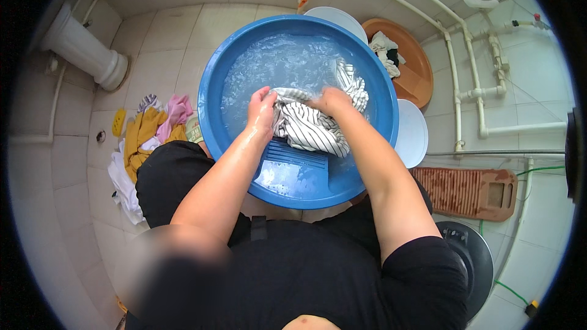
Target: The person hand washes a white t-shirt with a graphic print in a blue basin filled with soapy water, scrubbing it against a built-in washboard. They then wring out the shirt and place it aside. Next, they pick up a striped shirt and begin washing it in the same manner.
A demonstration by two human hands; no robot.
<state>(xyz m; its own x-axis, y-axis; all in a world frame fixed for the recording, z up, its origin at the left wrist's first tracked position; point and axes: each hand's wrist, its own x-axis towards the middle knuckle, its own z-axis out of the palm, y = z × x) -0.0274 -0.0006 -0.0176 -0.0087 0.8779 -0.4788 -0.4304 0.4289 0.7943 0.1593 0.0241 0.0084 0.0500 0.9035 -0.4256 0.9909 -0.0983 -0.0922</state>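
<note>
Lying in soapy water on the ribbed board inside the blue basin (214, 95), a black-and-white striped garment (309, 127) is gripped by the left hand (262, 110) and the right hand (330, 101). Coloured laundry (150, 131) is heaped on the tiled floor (73, 165) at left; a brown washboard (468, 192) lies at right.

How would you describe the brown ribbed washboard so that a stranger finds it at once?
Start at the big round blue plastic basin in the middle of the tiled floor. Look to its lower right: the brown ribbed washboard lies flat there. It alone is rectangular, with rust-coloured ridges and a cut-out at one end.
</note>
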